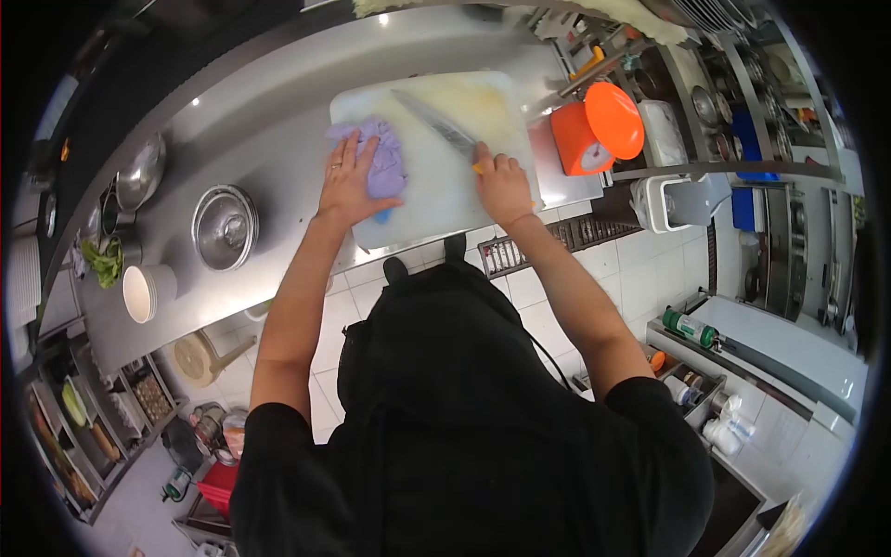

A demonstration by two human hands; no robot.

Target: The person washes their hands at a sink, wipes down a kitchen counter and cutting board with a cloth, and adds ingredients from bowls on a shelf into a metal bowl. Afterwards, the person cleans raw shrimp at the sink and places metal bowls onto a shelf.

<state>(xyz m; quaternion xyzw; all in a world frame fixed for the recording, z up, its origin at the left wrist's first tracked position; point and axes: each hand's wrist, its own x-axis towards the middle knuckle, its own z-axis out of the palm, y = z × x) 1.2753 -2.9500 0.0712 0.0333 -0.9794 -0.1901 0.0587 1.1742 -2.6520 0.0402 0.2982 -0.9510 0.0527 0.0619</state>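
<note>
My left hand lies with its fingers spread over a crumpled purple cloth on the left part of a white cutting board. A small blue patch shows by the thumb; what it belongs to is unclear. My right hand is closed round the handle of a large kitchen knife at the board's right side. The blade rests across the board, its tip pointing to the far left. Most of the handle is hidden in my fingers, with some yellow showing.
An orange kitchen scale stands right of the board on the steel counter. To the left are nested metal bowls, stacked paper cups and green leaves. A drain grate runs along the tiled floor.
</note>
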